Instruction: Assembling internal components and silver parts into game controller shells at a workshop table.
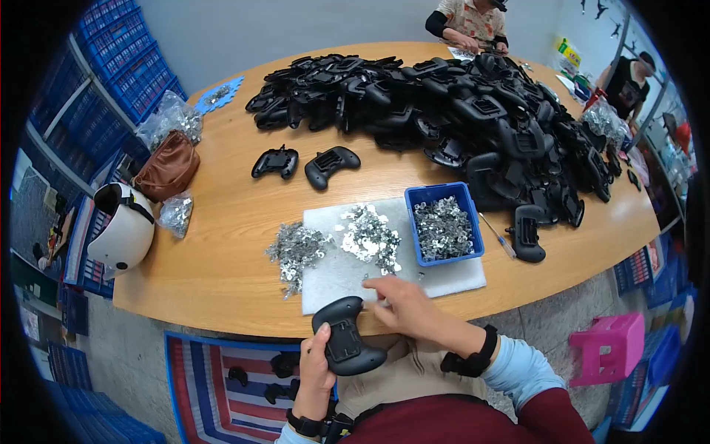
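Note:
My left hand [316, 368] grips a black game controller shell [342, 342] by its left side, thumb on the face with the rectangular recess. Just beyond it, over the near edge of a white foam mat [336, 283], is my right hand [407, 305]. Its index finger reaches leftward, apart from the thumb, and I see nothing held between them. Close to that fingertip lie a few tiny pieces. On the mat are a pile of small shiny metal pieces [370, 238] and a blue bin [416, 222] full of similar ones. Clear small pieces [296, 250] spill over the mat's left edge.
A large heap of black controller shells [384, 96] spreads across the far table. Two shells [333, 166] lie apart, another [528, 235] at right beside a thin pen-like tool [497, 235]. A white helmet [122, 229] and brown bag [168, 166] stand left. A person [473, 26] sits opposite.

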`<state>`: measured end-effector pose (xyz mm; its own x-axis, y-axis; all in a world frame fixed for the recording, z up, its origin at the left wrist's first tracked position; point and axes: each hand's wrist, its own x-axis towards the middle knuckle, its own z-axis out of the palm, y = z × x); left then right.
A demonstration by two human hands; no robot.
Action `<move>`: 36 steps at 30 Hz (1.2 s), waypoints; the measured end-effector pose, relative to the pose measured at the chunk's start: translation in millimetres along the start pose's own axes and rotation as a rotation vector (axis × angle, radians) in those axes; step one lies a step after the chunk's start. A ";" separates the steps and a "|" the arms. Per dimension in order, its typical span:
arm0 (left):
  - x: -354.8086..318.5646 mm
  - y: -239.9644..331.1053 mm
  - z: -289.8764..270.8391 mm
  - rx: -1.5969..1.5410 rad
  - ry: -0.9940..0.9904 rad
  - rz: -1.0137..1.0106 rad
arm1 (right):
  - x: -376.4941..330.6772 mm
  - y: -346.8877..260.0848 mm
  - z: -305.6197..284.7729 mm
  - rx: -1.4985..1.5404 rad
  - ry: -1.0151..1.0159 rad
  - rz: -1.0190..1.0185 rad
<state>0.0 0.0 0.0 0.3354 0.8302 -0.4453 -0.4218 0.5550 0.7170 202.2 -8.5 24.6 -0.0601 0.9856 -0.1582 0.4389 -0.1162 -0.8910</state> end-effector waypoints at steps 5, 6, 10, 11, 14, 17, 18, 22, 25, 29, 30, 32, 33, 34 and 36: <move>2.9 6.7 -9.5 0.000 0.042 -0.040 | 25.6 2.2 -7.1 -0.678 0.302 -0.480; 2.6 7.6 -9.9 -0.003 0.044 -0.038 | 29.9 2.4 -8.5 -0.680 0.299 -0.482; 3.7 10.8 -7.3 -0.057 0.036 -0.045 | 46.8 10.0 -9.6 -0.760 0.186 -0.586; 3.8 10.7 -6.7 -0.072 0.020 -0.042 | 50.1 10.7 -9.4 -0.739 0.165 -0.587; 5.2 11.0 -8.0 -0.060 -0.028 -0.062 | 59.0 -2.2 -11.6 -0.682 0.069 -0.413; 4.6 12.2 -3.8 -0.022 -0.047 -0.051 | 71.8 -18.9 -16.0 -0.615 -0.087 -0.166; 4.8 12.3 -4.3 -0.022 -0.047 -0.050 | 76.9 -18.3 -16.7 -0.615 -0.087 -0.167; 5.7 14.0 -5.6 -0.042 -0.042 -0.050 | 86.7 -13.0 -29.0 -0.564 0.030 -0.185; 8.7 15.2 -6.7 -0.059 -0.021 -0.033 | 76.5 -11.6 -33.3 -0.601 0.006 -0.157; 17.3 12.6 -9.5 -0.094 -0.003 -0.010 | 54.1 -12.2 -17.7 -0.771 0.050 -0.225; 17.5 12.7 -7.9 -0.095 -0.002 -0.011 | 53.0 -5.5 -11.3 -0.808 0.132 -0.259; 17.8 12.6 -3.1 -0.110 -0.011 0.000 | 53.0 2.0 -4.4 -0.842 0.212 -0.293; 18.1 12.4 -2.6 -0.110 -0.007 0.001 | 54.1 3.6 -1.6 -0.808 0.212 -0.250; 18.8 11.8 -2.3 -0.110 0.002 0.000 | 54.7 4.0 -0.1 -0.774 0.213 -0.207; 20.0 10.9 -4.4 -0.111 0.015 0.002 | 54.4 1.2 -4.0 -0.643 0.183 -0.202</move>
<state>-1.6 22.9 -3.5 0.3221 0.8315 -0.4525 -0.5134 0.5551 0.6545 203.0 45.4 16.7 -0.0696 0.9916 0.1088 0.8822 0.1121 -0.4573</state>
